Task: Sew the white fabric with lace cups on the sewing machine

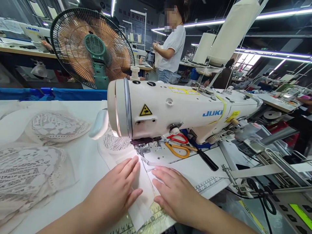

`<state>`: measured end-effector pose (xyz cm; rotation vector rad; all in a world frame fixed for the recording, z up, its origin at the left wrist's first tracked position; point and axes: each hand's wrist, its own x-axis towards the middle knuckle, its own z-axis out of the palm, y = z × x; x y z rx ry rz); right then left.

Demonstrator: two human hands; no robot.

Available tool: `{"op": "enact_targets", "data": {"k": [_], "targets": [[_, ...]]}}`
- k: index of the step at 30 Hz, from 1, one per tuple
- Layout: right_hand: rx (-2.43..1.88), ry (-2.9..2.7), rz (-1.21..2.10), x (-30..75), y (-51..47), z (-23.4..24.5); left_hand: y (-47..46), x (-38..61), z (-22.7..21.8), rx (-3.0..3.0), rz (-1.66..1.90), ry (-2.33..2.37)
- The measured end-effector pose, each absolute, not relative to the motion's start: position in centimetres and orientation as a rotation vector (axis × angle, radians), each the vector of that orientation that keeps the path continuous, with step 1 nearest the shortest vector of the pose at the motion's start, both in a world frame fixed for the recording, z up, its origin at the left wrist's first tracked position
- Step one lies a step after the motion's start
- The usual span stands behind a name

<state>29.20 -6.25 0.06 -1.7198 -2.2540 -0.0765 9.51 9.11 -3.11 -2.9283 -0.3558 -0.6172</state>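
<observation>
My left hand point(113, 187) lies flat on white fabric point(141, 204), its fingers stretched towards the needle area and its thumb held apart. Across from it, my right hand point(176, 191) rests on the fabric's right edge, fingers extended and slightly bent, thumb apart. The fabric runs under the presser foot point(141, 150) of a white sewing machine point(161, 110). Beyond my left fingertips, its lace part point(117, 143) lies left of the needle. A narrow white strip point(149, 164) leads from my right fingertips towards the foot. The needle itself is hard to make out.
Lace pieces point(31, 169) lie on the left of the table. Red-handled scissors point(179, 139), yellow-handled snips point(179, 151) and a black-handled tool point(207, 159) rest by the machine bed. A measuring tape point(158, 217) runs along the front edge. Behind stand a fan point(95, 48) and a person point(172, 48).
</observation>
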Motion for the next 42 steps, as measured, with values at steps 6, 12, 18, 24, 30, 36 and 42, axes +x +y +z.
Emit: {"op": "enact_targets", "data": {"k": [6, 12, 18, 24, 30, 36, 42], "targets": [[-1.640, -2.207, -0.179, 29.1, -6.1, 0.2, 9.1, 9.0, -3.3, -2.922, -0.693, -0.268], [-1.630, -2.189, -0.208, 29.1, -6.0, 0.2, 8.7, 9.2, -2.2, -2.988, -0.639, -0.254], [-1.627, -2.277, -0.150, 29.4, -5.5, -0.3, 8.0, 9.0, 0.7, -3.088, -0.445, -0.327], [-1.676, -2.356, -0.107, 28.9, -4.4, 0.2, 8.7, 8.9, 1.2, -3.165, -0.573, -0.254], [-1.800, -2.478, -0.095, 28.2, -3.0, 0.9, 9.5, 9.3, 1.0, -3.298, -0.632, -0.128], [-1.957, -2.593, 0.086, 27.4, -1.6, 2.1, 10.9, 9.5, 0.4, -3.178, -0.559, -0.129], [-2.170, -2.604, 0.354, 26.8, 0.0, 3.7, 12.4, 10.2, -0.3, -3.047, -0.704, -0.050]]}}
